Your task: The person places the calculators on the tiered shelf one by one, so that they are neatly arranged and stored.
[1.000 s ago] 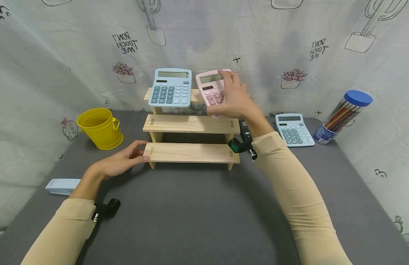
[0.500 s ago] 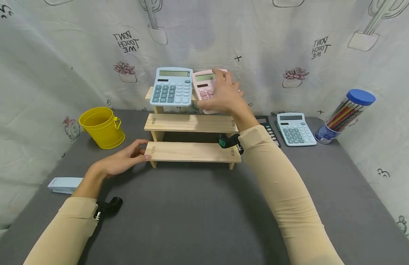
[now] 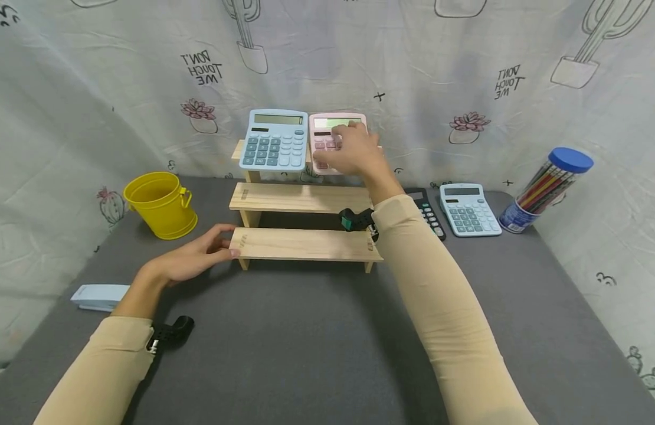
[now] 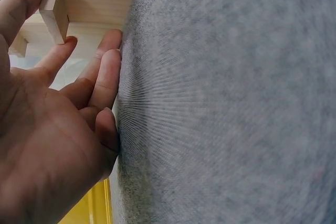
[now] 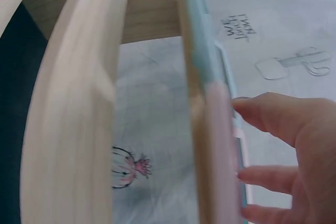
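On the top board of the wooden stepped stand (image 3: 306, 244), a blue calculator (image 3: 274, 141) and a pink calculator (image 3: 320, 127) lean side by side, faces forward. My right hand (image 3: 356, 154) is in front of the pink one, covering part of its keys. In the right wrist view this hand (image 5: 310, 156) has its fingers spread, tips against the pink calculator (image 5: 224, 156). My left hand (image 3: 186, 258) holds the left end of the lowest board; in the left wrist view, the thumb and a finger of that hand (image 4: 58, 124) are on opposite edges of the wood (image 4: 54, 9).
A yellow bucket (image 3: 160, 206) stands left of the stand, with a light blue stapler-like object (image 3: 100, 296) nearer. To the right are a black calculator (image 3: 427, 213), partly behind my sleeve, another blue calculator (image 3: 470, 211) and a blue-lidded tube of pencils (image 3: 542, 192).
The pink calculator has moved left and straightened beside the blue one. My right hand has shifted left from its right side to its front, loosening its hold. My left hand stays put.
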A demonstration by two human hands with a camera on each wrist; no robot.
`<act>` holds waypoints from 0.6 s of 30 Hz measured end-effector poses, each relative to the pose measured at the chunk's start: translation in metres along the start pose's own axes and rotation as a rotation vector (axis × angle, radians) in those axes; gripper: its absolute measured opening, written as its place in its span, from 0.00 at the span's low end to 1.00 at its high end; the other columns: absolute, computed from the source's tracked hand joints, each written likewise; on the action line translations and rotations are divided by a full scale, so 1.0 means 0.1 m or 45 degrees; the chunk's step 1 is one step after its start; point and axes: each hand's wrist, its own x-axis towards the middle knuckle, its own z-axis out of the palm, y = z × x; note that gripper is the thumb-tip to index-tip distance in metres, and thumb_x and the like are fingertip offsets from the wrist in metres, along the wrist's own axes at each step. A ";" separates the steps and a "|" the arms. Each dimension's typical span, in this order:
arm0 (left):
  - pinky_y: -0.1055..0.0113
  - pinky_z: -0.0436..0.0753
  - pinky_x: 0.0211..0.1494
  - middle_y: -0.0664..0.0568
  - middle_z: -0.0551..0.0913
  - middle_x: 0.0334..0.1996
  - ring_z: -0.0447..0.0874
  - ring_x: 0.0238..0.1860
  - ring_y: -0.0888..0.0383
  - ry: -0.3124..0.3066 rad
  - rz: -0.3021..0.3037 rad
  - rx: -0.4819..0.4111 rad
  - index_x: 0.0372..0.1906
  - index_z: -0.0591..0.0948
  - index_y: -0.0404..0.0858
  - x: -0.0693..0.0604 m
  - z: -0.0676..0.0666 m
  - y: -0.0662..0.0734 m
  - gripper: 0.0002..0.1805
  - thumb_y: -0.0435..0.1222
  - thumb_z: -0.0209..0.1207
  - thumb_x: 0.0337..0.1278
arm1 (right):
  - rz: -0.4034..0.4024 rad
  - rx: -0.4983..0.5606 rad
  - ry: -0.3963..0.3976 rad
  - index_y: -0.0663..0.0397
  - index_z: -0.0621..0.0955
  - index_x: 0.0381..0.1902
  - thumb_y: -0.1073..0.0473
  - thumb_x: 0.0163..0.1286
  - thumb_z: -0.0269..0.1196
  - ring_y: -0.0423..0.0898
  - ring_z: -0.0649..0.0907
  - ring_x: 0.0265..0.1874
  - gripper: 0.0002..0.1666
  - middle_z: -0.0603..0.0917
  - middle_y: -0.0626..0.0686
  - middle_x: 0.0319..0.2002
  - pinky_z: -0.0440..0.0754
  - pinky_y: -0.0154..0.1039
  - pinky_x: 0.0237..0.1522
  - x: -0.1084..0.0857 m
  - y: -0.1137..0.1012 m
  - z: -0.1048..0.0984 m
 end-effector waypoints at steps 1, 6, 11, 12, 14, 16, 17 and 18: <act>0.35 0.63 0.72 0.34 0.68 0.71 0.69 0.69 0.38 -0.001 0.004 0.000 0.79 0.50 0.47 0.00 0.00 0.00 0.38 0.51 0.55 0.77 | -0.029 0.002 -0.024 0.41 0.63 0.80 0.35 0.68 0.61 0.67 0.54 0.78 0.48 0.52 0.55 0.82 0.55 0.65 0.75 0.00 0.02 -0.02; 0.34 0.61 0.73 0.34 0.68 0.70 0.68 0.70 0.38 -0.006 0.016 -0.011 0.79 0.50 0.47 0.02 -0.01 0.00 0.38 0.50 0.54 0.77 | -0.165 -0.027 -0.112 0.48 0.61 0.81 0.42 0.72 0.60 0.67 0.55 0.78 0.45 0.54 0.59 0.82 0.53 0.62 0.77 -0.01 0.11 -0.11; 0.33 0.61 0.73 0.34 0.68 0.71 0.67 0.71 0.37 -0.005 0.009 -0.010 0.79 0.50 0.48 0.04 0.00 -0.01 0.38 0.51 0.54 0.77 | -0.179 -0.029 -0.089 0.50 0.60 0.81 0.40 0.73 0.61 0.66 0.49 0.80 0.46 0.50 0.61 0.82 0.43 0.65 0.78 -0.02 0.15 -0.09; 0.33 0.61 0.73 0.34 0.68 0.71 0.68 0.71 0.37 -0.003 0.008 -0.007 0.79 0.50 0.48 0.04 0.00 -0.01 0.38 0.52 0.54 0.77 | -0.173 -0.019 -0.083 0.50 0.60 0.81 0.40 0.73 0.62 0.66 0.48 0.80 0.46 0.49 0.61 0.82 0.41 0.65 0.78 -0.02 0.15 -0.07; 0.33 0.61 0.73 0.34 0.68 0.71 0.68 0.70 0.37 0.000 0.007 -0.004 0.79 0.50 0.48 0.05 0.00 -0.03 0.38 0.52 0.55 0.77 | -0.158 0.002 -0.072 0.49 0.60 0.81 0.39 0.72 0.62 0.68 0.47 0.80 0.47 0.47 0.60 0.83 0.44 0.67 0.77 -0.03 0.15 -0.05; 0.33 0.62 0.73 0.34 0.68 0.71 0.68 0.70 0.37 0.002 0.005 -0.006 0.79 0.50 0.48 0.05 0.00 -0.04 0.38 0.52 0.55 0.77 | -0.143 0.020 -0.066 0.47 0.60 0.81 0.38 0.72 0.62 0.70 0.46 0.79 0.47 0.45 0.59 0.83 0.49 0.67 0.76 -0.04 0.15 -0.02; 0.34 0.62 0.73 0.33 0.68 0.71 0.68 0.70 0.37 0.002 0.003 -0.006 0.79 0.50 0.48 0.06 0.00 -0.05 0.38 0.52 0.55 0.77 | -0.140 0.032 -0.064 0.46 0.60 0.82 0.37 0.72 0.62 0.70 0.46 0.78 0.47 0.45 0.58 0.83 0.51 0.68 0.75 -0.04 0.16 -0.01; 0.34 0.62 0.73 0.33 0.68 0.71 0.68 0.70 0.38 0.002 0.003 -0.009 0.79 0.50 0.48 0.06 0.00 -0.05 0.38 0.52 0.54 0.77 | -0.139 0.042 -0.061 0.45 0.60 0.82 0.37 0.72 0.61 0.69 0.46 0.78 0.47 0.44 0.57 0.83 0.53 0.67 0.75 -0.04 0.16 0.00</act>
